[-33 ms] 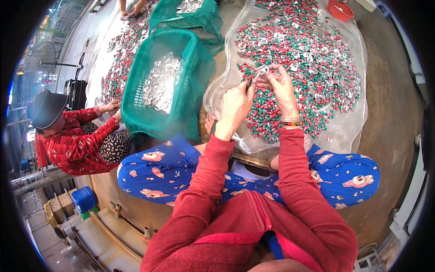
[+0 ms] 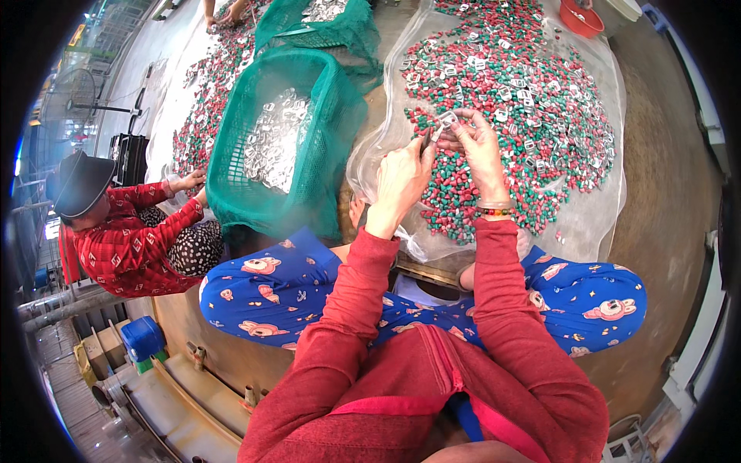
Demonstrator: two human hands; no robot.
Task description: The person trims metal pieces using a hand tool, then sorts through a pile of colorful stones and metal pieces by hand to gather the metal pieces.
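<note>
My left hand (image 2: 402, 184) is closed round a slim tool with a dark handle (image 2: 425, 140); its exact kind is too small to tell. The tool's pale, narrow end reaches toward a small silver metal buckle (image 2: 448, 119). My right hand (image 2: 478, 150) pinches that buckle between thumb and fingers. Both hands are held close together over a spread of red and green pebble-like pieces (image 2: 451, 204). More silver buckles (image 2: 524, 96) lie scattered among these pieces on a whitish mesh sheet (image 2: 590, 239).
Left of my hands stands a green basket (image 2: 220, 181) draped in green netting, with silver buckles (image 2: 278, 143) inside. A second netted basket (image 2: 347, 38) is behind it. A co-worker in a red patterned top (image 2: 127, 239) sits at the left. An orange-red bowl (image 2: 580, 21) is far right.
</note>
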